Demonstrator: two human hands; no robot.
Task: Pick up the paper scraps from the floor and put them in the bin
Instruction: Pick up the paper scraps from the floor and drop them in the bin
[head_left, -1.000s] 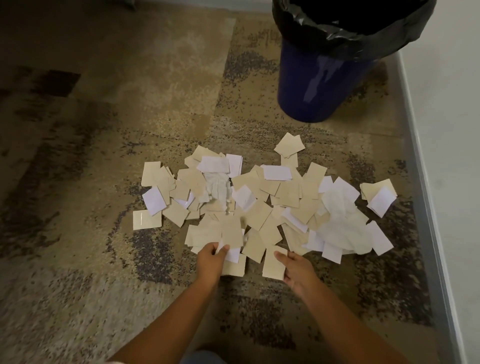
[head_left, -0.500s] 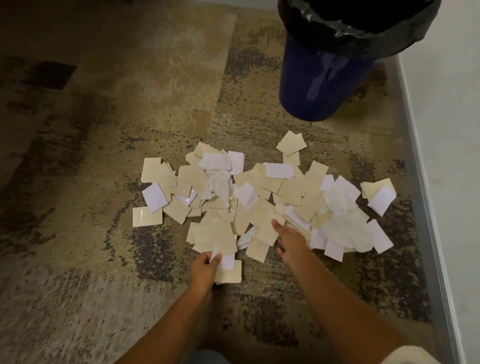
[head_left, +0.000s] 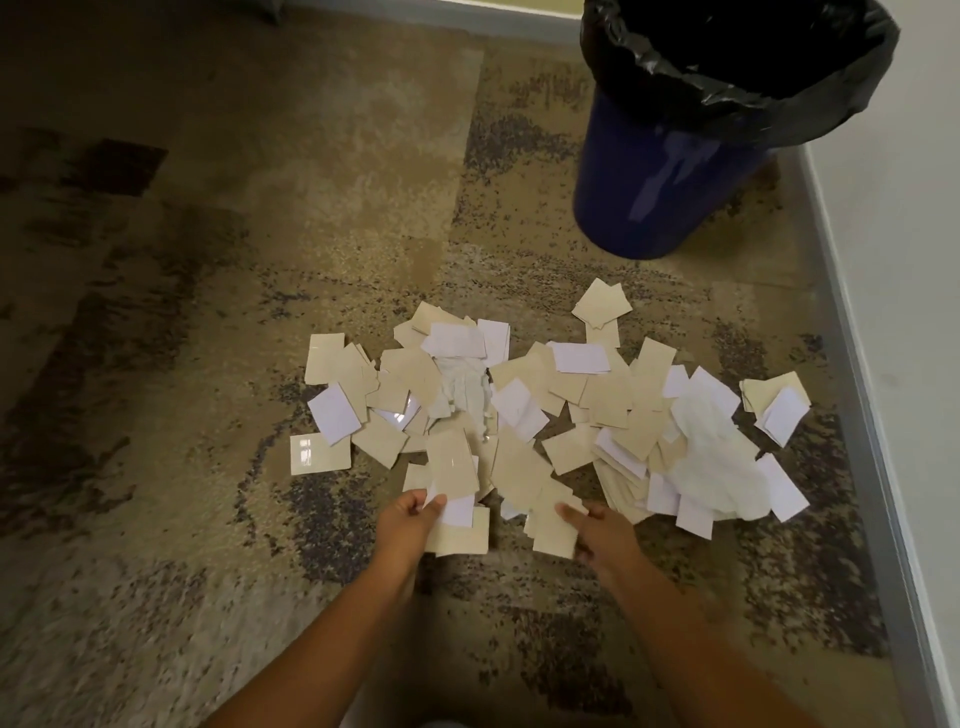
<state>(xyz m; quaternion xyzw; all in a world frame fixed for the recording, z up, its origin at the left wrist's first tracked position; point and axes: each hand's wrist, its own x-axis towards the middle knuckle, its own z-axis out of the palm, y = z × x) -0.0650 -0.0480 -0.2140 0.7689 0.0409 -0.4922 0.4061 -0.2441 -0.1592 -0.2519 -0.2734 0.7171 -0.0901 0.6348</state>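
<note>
Floor: mottled tan-and-brown patterned carpet, running to a grey baseboard and pale wall on the right.
Left hand: the left hand is at the near edge of the heap, thumb and fingers pinched on a few tan and white slips, probably to gather a stack rather than lift single pieces.
Scraps: the flat tan and white rectangular paper scraps lie spread in an overlapping heap on the carpet, with crumpled white tissue among them; none seen in the bin yet.
Right hand: the right hand has its fingers curled round the near edge of a small pile of tan slips, apparently drawing them together.
Bin: the dark blue round plastic bin with a black liner stands beyond the heap, near the wall, within easy reach for dropping handfuls.
</note>
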